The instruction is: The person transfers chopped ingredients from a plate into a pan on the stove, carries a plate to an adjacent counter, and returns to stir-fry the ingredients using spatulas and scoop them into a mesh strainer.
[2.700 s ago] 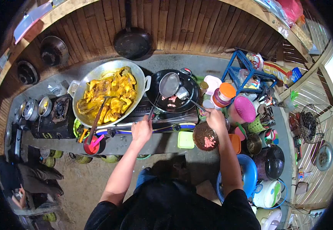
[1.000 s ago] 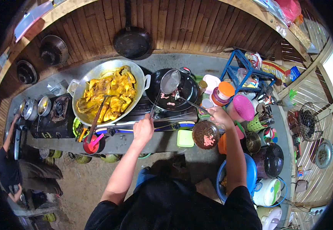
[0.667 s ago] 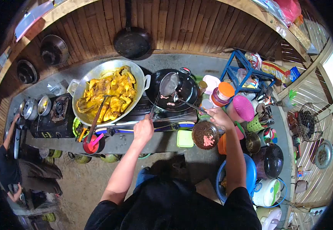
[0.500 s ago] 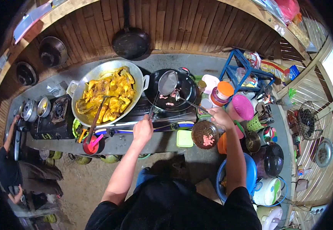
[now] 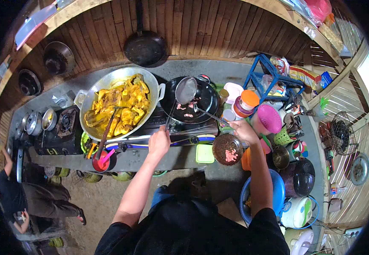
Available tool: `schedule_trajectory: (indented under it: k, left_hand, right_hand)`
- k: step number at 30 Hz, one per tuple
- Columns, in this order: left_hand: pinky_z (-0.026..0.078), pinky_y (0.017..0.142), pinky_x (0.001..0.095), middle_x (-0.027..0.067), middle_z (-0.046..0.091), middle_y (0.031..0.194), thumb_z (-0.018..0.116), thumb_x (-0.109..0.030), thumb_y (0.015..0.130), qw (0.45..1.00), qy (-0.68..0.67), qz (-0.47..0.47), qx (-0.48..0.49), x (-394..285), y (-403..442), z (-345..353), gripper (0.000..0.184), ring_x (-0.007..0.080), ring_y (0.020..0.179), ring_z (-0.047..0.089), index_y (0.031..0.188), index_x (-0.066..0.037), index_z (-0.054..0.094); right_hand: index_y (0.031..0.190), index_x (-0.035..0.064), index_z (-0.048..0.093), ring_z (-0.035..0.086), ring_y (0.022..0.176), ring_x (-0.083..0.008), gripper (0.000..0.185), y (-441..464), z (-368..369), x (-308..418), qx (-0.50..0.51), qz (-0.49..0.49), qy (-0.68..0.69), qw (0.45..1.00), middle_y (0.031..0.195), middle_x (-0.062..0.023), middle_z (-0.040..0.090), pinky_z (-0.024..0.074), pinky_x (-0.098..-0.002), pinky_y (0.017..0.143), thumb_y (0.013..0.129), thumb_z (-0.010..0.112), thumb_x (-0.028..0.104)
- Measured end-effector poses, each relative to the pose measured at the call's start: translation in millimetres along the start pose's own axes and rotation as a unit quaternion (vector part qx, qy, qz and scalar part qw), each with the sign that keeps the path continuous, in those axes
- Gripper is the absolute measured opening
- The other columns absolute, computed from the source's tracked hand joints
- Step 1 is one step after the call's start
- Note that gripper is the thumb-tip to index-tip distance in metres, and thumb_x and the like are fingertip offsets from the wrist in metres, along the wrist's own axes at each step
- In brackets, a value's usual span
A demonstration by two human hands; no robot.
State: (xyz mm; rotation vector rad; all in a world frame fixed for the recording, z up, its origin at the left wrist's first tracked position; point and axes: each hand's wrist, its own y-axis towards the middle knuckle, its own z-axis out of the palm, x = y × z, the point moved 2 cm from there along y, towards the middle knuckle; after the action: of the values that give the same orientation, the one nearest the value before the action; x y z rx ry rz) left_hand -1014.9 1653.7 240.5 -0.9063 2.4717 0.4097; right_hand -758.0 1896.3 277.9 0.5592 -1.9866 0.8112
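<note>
My left hand (image 5: 159, 141) is closed round the handle of a round mesh strainer (image 5: 186, 90), held over the far part of a black wok (image 5: 207, 100). In my right hand (image 5: 243, 131) is the handle of a long metal spatula (image 5: 213, 116), its head down in the wok. A few small pink pieces (image 5: 188, 115) lie in the wok by the spatula head. Just below my right hand stands a dark bowl (image 5: 221, 155) with more pink pieces in it. Left of the wok, a large pot (image 5: 87, 91) holds yellow-sauced chicken (image 5: 127, 104) and a long-handled spoon.
A green-lidded box (image 5: 205, 154) sits at the counter's front edge. Plastic tubs, a pink container (image 5: 269, 119) and a blue rack (image 5: 273, 78) crowd the right. A blue basin (image 5: 279, 191) stands near my right arm. Another person (image 5: 12, 191) is at the far left.
The spatula head has shifted slightly within the wok, and my right hand has moved a little. The strainer stays nearly in place. At the left, the other person has moved, with a foot now showing.
</note>
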Motion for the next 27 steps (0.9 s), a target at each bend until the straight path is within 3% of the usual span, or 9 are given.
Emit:
schedule_trajectory:
  k: [3,5,8,12,14,18,20,23,27]
  left_hand:
    - [0.051,0.067,0.0560,0.0267,0.065,0.075,0.052,-0.019,0.092,1.000,0.007,-0.001,-0.003,4.9,2.7,-2.2,0.022,0.0456,0.072,0.064,0.102,-0.001,0.056]
    - [0.051,0.066,0.0562,0.0267,0.065,0.074,0.053,-0.019,0.092,1.000,0.005,-0.004,-0.008,6.9,2.8,-2.5,0.020,0.0459,0.072,0.064,0.099,-0.001,0.056]
    - [0.051,0.066,0.0566,0.0272,0.064,0.074,0.052,-0.018,0.092,1.000,0.004,0.000,-0.022,8.6,2.1,-3.3,0.020,0.0462,0.072,0.064,0.100,-0.001,0.056]
    - [0.051,0.067,0.0568,0.0278,0.064,0.075,0.052,-0.019,0.091,1.000,-0.003,0.002,-0.004,8.0,0.8,-3.7,0.022,0.0464,0.072,0.064,0.101,0.000,0.056]
    - [0.051,0.068,0.0569,0.0277,0.064,0.074,0.052,-0.019,0.091,1.000,-0.004,-0.002,-0.001,9.7,1.1,-1.1,0.022,0.0464,0.072,0.064,0.102,0.000,0.056]
    - [0.051,0.068,0.0569,0.0277,0.064,0.075,0.052,-0.019,0.091,1.000,-0.008,-0.002,0.005,9.7,0.6,-0.1,0.022,0.0462,0.072,0.064,0.101,0.001,0.057]
    - [0.051,0.068,0.0569,0.0277,0.065,0.075,0.052,-0.019,0.091,1.000,-0.015,-0.003,0.005,9.1,0.1,-0.6,0.022,0.0461,0.073,0.064,0.101,0.001,0.057]
    - [0.051,0.068,0.0569,0.0282,0.064,0.076,0.052,-0.019,0.092,1.000,-0.022,-0.004,0.003,7.5,-0.1,-2.4,0.022,0.0465,0.073,0.064,0.100,0.001,0.057]
    - [0.050,0.069,0.0572,0.0287,0.064,0.077,0.052,-0.019,0.092,0.999,-0.032,-0.011,-0.002,5.7,1.5,-4.4,0.021,0.0474,0.075,0.063,0.100,-0.001,0.057]
  right_hand:
    - [0.111,-0.0014,0.066,0.058,0.060,-0.0160,0.030,11.4,-7.1,-19.5,-0.021,-0.089,-0.132,0.987,0.068,-0.0105,0.063,0.0461,-0.0323,0.060,0.094,0.057,0.022]
    - [0.111,0.0042,0.067,0.068,0.073,-0.0245,0.029,4.6,-5.9,-18.2,-0.131,-0.225,-0.205,0.943,0.081,-0.0197,0.068,0.0501,-0.0354,0.068,0.090,0.060,0.023]
    - [0.110,0.0095,0.069,0.069,0.083,-0.0331,0.028,-14.4,-2.5,7.5,-0.154,-0.134,-0.278,0.939,0.089,-0.0209,0.067,0.0520,-0.0395,0.071,0.089,0.061,0.026]
    - [0.107,0.0123,0.070,0.066,0.082,-0.0361,0.026,-19.9,2.7,13.1,-0.194,-0.133,-0.298,0.925,0.088,-0.0197,0.067,0.0524,-0.0436,0.073,0.088,0.061,0.027]
    - [0.111,0.0130,0.069,0.066,0.081,-0.0379,0.028,-15.7,4.7,7.6,-0.247,-0.188,-0.333,0.890,0.085,-0.0182,0.068,0.0521,-0.0467,0.073,0.087,0.060,0.026]
    - [0.118,0.0134,0.065,0.065,0.081,-0.0387,0.031,-19.1,10.0,11.3,-0.255,-0.171,-0.389,0.868,0.092,-0.0179,0.068,0.0521,-0.0480,0.074,0.089,0.058,0.023]
    - [0.122,0.0125,0.061,0.065,0.083,-0.0392,0.033,-17.2,14.1,5.5,-0.271,-0.215,-0.404,0.847,0.101,-0.0175,0.065,0.0516,-0.0492,0.074,0.090,0.055,0.019]
    - [0.121,0.0107,0.061,0.064,0.084,-0.0382,0.032,-22.8,19.6,10.7,-0.246,-0.195,-0.408,0.857,0.105,-0.0167,0.063,0.0515,-0.0489,0.074,0.090,0.055,0.016]
    - [0.119,0.0107,0.062,0.064,0.083,-0.0376,0.032,-27.3,21.2,16.0,-0.220,-0.166,-0.439,0.855,0.101,-0.0159,0.063,0.0516,-0.0481,0.073,0.088,0.056,0.015]
